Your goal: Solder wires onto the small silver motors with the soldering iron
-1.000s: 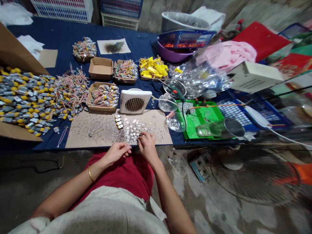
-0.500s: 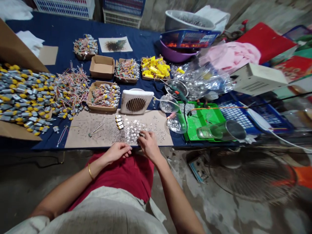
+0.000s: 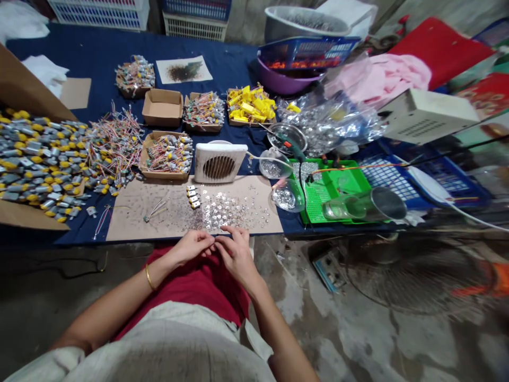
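Note:
My left hand (image 3: pixel 194 246) is closed in a pinch at the front edge of the brown board (image 3: pixel 131 220); whatever its fingertips hold is too small to make out. Touching or nearly touching it, my right hand (image 3: pixel 235 252) has thumb and index finger pinched, the other fingers stretched over the board's edge. Something tiny may be between them, but it is hidden. Beyond the hands lie many small shiny metal pieces (image 3: pixel 218 209). A short row of small motors (image 3: pixel 193 197) lies left of these pieces, and a few loose wires (image 3: pixel 157 210) rest farther left.
A white-framed fan (image 3: pixel 220 163) stands behind the board. Cardboard trays (image 3: pixel 163 107) and a large pile of motors (image 3: pixel 40 164) are at the left. To the right are a plastic dish of metal pieces (image 3: pixel 285 196), a green basket (image 3: pixel 316 204) and a metal cup (image 3: pixel 387 203).
My right hand has moved from the metal pieces back toward me and left, meeting my left hand at the board's edge. My left hand stays pinched. The camera view has shifted slightly.

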Action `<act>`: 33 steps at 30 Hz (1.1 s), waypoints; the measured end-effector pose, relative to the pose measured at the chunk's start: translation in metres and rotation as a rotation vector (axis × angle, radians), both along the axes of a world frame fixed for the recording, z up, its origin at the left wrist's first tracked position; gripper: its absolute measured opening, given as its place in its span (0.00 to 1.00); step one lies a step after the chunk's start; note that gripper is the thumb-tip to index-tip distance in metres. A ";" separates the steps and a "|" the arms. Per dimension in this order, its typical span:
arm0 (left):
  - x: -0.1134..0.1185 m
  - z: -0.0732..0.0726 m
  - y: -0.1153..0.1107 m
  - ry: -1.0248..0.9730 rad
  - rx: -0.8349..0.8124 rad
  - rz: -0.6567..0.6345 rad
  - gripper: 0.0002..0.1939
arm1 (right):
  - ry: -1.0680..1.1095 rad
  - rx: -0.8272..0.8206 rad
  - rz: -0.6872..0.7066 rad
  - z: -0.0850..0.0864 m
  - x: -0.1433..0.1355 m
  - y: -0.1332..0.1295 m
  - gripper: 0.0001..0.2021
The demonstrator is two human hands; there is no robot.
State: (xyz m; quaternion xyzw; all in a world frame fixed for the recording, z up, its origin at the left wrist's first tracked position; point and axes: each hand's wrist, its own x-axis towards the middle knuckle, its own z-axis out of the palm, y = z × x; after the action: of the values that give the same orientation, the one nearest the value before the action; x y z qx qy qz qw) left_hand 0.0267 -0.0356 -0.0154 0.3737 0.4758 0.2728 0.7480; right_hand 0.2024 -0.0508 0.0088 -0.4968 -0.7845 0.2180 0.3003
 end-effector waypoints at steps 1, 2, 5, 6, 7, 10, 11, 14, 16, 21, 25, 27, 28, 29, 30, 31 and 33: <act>0.000 0.001 -0.001 0.007 0.013 -0.011 0.25 | 0.005 0.001 0.000 0.000 -0.001 -0.001 0.07; 0.000 0.002 -0.002 0.014 0.024 -0.020 0.25 | 0.008 0.003 0.001 -0.001 -0.001 -0.001 0.07; -0.002 0.002 -0.003 0.025 0.039 -0.029 0.24 | 0.012 0.005 0.010 -0.004 -0.004 0.001 0.07; -0.003 0.002 -0.003 0.035 0.047 -0.031 0.23 | 0.012 0.007 0.004 -0.005 -0.005 0.003 0.07; -0.005 0.001 -0.003 0.055 0.060 -0.032 0.22 | 0.006 0.014 -0.011 -0.007 -0.006 0.005 0.07; -0.013 -0.002 -0.001 0.206 0.168 0.004 0.20 | -0.043 0.073 -0.091 -0.015 -0.014 0.014 0.06; -0.016 -0.002 0.000 0.279 0.231 0.019 0.19 | -0.071 0.095 -0.109 -0.018 -0.017 0.017 0.07; -0.026 0.001 0.002 0.517 0.449 -0.003 0.15 | -0.188 0.120 -0.116 -0.024 -0.028 0.025 0.07; -0.031 0.005 0.003 0.661 0.559 -0.065 0.14 | -0.287 0.112 -0.115 -0.024 -0.036 0.027 0.07; -0.037 0.011 0.004 0.839 0.637 -0.174 0.15 | -0.388 0.111 -0.126 -0.011 -0.033 0.023 0.09; -0.036 0.011 0.009 0.854 0.663 -0.221 0.14 | -0.365 0.187 -0.304 0.006 0.015 0.028 0.10; -0.031 0.012 0.014 0.851 0.692 -0.233 0.14 | -0.396 0.169 -0.387 0.012 0.046 0.039 0.10; -0.026 0.013 0.017 0.850 0.710 -0.234 0.14 | -0.431 0.120 -0.414 0.013 0.059 0.047 0.11; -0.020 0.015 0.019 0.849 0.731 -0.237 0.14 | -0.478 0.049 -0.421 0.013 0.070 0.056 0.11; -0.013 0.017 0.022 0.848 0.754 -0.242 0.14 | -0.505 0.015 -0.418 0.013 0.079 0.067 0.11; -0.006 0.020 0.024 0.848 0.776 -0.247 0.14 | -0.523 0.001 -0.414 0.012 0.086 0.079 0.11; 0.009 0.025 0.028 0.844 0.818 -0.256 0.14 | -0.551 -0.029 -0.403 0.009 0.091 0.102 0.11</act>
State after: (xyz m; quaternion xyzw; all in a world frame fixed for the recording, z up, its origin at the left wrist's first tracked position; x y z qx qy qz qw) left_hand 0.0353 -0.0078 0.0096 0.7614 0.5394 0.1695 0.3170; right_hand 0.2933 0.0516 0.0180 -0.6863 -0.7190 0.0233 0.1071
